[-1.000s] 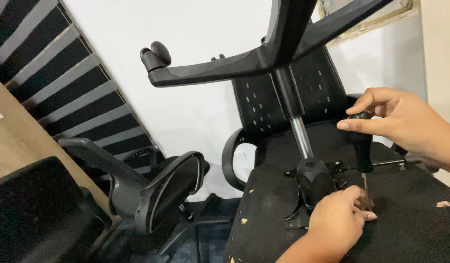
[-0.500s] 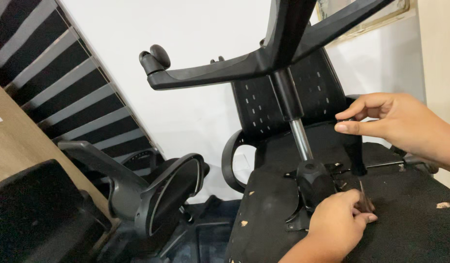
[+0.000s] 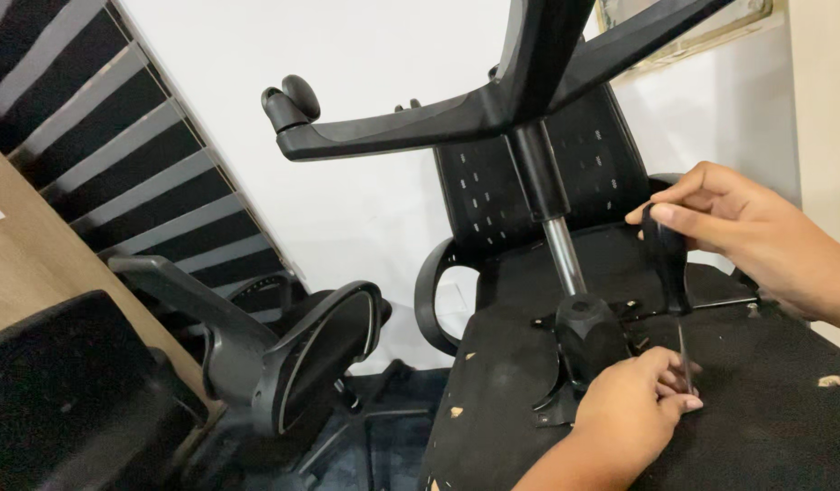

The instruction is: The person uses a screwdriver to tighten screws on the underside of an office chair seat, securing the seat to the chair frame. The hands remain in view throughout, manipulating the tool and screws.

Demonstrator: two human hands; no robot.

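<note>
Screwdriver, one, black-handled, stands upright on the underside of an overturned chair seat. The right hand closes its fingertips around the handle top. Below it, the left hand pinches the thin shaft near its tip. Left of both hands rises one gas cylinder; above them spreads the wheeled base. Farther left stands a second chair.

Two hands in frame, both bare: no gloves, rings, watch or bands visible. Right hand enters from the right edge of the frame, forearm bare to the edge, no sleeve seen. Left hand enters from the bottom edge, wrist and forearm likewise uncovered. Fingernails short and unpainted where they show.
</note>
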